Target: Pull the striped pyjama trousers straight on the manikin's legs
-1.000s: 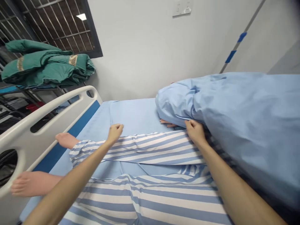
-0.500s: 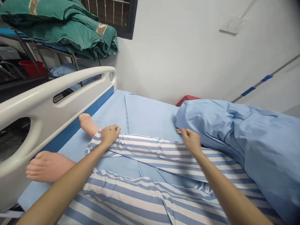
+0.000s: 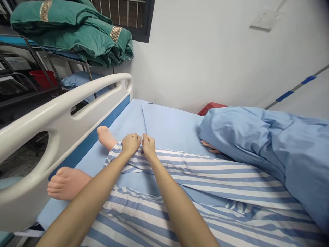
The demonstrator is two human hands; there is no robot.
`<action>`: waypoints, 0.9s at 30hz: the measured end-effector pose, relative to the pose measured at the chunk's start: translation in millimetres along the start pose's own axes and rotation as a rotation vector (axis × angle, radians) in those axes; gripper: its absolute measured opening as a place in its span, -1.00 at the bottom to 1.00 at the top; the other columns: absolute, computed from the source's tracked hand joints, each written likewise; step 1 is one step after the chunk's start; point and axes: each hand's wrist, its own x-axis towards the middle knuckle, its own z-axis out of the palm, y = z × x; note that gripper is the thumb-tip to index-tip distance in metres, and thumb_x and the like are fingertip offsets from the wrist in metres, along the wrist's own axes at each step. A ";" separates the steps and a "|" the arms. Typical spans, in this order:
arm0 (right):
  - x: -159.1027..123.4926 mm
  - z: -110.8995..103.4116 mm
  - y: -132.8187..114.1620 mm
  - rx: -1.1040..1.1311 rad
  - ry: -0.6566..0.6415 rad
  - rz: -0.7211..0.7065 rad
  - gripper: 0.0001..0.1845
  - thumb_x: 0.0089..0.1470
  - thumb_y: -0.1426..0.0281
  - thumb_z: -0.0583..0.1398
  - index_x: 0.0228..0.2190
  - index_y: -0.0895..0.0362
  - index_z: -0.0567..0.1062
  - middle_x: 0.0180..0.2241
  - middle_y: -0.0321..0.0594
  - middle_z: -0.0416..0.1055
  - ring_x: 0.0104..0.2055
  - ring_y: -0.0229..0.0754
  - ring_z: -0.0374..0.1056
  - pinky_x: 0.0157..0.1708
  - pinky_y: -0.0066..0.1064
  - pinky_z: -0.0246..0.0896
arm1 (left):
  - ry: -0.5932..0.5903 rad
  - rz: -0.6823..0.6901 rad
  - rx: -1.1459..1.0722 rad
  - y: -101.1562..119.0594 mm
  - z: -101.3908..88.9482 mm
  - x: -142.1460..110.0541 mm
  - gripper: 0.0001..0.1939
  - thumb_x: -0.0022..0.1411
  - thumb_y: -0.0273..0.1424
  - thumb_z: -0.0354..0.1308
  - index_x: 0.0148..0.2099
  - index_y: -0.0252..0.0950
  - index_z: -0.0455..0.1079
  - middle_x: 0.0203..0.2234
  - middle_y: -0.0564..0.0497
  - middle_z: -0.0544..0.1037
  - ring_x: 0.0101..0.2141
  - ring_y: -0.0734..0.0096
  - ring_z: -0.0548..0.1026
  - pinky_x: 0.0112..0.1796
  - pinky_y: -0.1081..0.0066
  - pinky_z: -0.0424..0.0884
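Note:
Blue-and-white striped trousers (image 3: 200, 166) cover the legs of a manikin lying on the bed. Its far foot (image 3: 106, 137) and near foot (image 3: 68, 183) stick out at the left. Near the far leg's hem, my left hand (image 3: 131, 143) is closed on the trouser cloth. Close beside it, my right hand (image 3: 148, 144) is also closed at the far edge of the same trouser leg; its fingertips are partly hidden. The fingers of the manikin's hand (image 3: 210, 147) show from under a bunched light blue quilt (image 3: 241, 133) on the right.
A white footboard (image 3: 61, 99) closes off the bed's left end. Light blue sheet (image 3: 172, 127) stretches toward the wall. A red object (image 3: 212, 106) shows behind the quilt. Folded green bedding (image 3: 77, 32) lies on a rack beyond, with a red bucket (image 3: 43, 78) lower down.
My right hand has moved left from beside the quilt to next to my left hand. My left hand stays on the far trouser leg. The view has shifted slightly.

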 end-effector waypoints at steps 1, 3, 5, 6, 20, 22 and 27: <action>4.2 -1.5 -0.8 0.054 0.029 0.047 -0.58 0.06 0.16 -0.04 -0.70 0.10 0.07 -0.71 -0.41 -0.03 -0.60 -0.36 -0.05 -0.61 -0.50 -0.09 | 0.008 0.003 -0.053 6.2 0.3 -0.1 -0.59 0.21 -0.25 -0.21 -0.28 -0.28 0.45 -0.33 -0.16 0.54 -0.30 0.19 0.47 -0.34 0.35 0.26; 11.6 -4.7 -5.9 0.090 0.073 0.118 -0.60 0.05 0.16 -0.05 -0.69 0.08 0.05 -0.71 -0.42 -0.04 -0.61 -0.35 -0.07 -0.63 -0.49 -0.09 | 0.022 0.006 -0.162 16.3 3.9 -3.7 -0.58 0.23 -0.27 -0.24 -0.31 -0.24 0.44 -0.35 -0.10 0.54 -0.32 0.26 0.46 -0.36 0.40 0.24; 15.6 -12.1 -13.8 0.009 0.055 0.094 -0.59 0.07 0.16 -0.06 -0.69 0.08 0.05 -0.71 -0.40 -0.03 -0.61 -0.34 -0.05 -0.62 -0.48 -0.09 | 0.052 -0.031 -0.192 21.2 10.4 -9.5 -0.58 0.23 -0.28 -0.26 -0.33 -0.23 0.44 -0.37 -0.10 0.54 -0.34 0.27 0.46 -0.37 0.40 0.22; 16.1 -18.3 -17.5 -0.060 0.018 0.035 -0.58 0.08 0.16 -0.06 -0.70 0.08 0.06 -0.71 -0.39 -0.01 -0.60 -0.33 -0.04 -0.60 -0.47 -0.09 | 0.068 -0.045 -0.171 21.7 13.9 -11.9 -0.59 0.23 -0.27 -0.24 -0.33 -0.24 0.44 -0.39 -0.12 0.54 -0.35 0.26 0.45 -0.37 0.39 0.21; 15.1 -91.2 -14.6 -0.161 0.049 -0.034 -0.55 0.15 0.16 -0.14 -0.69 0.09 0.12 -0.68 -0.35 0.10 -0.58 -0.30 0.04 -0.54 -0.46 -0.10 | 0.143 0.004 -0.476 78.5 31.1 -30.2 -0.67 0.13 -0.30 -0.15 -0.63 -0.28 0.19 -0.69 0.09 0.30 -0.57 0.51 0.20 -0.49 0.48 0.06; 12.4 -108.0 -17.8 -0.244 -0.012 -0.141 -0.55 0.14 0.15 -0.10 -0.68 0.09 0.14 -0.68 -0.35 0.12 -0.57 -0.30 0.04 -0.52 -0.46 -0.11 | 0.148 -0.014 -0.472 84.5 32.8 -29.7 -0.66 0.13 -0.28 -0.14 -0.63 -0.28 0.16 -0.69 0.08 0.29 -0.57 0.50 0.19 -0.49 0.46 0.06; 8.6 -132.4 -7.2 -0.285 0.104 -0.031 -0.55 0.15 0.20 -0.09 -0.70 0.09 0.12 -0.69 -0.35 0.12 -0.58 -0.29 0.04 -0.51 -0.45 -0.12 | 0.123 0.021 -0.715 116.3 37.2 -29.5 -0.62 0.21 -0.24 -0.27 -0.57 -0.26 0.13 -0.67 0.07 0.30 -0.54 0.48 0.27 -0.45 0.48 0.15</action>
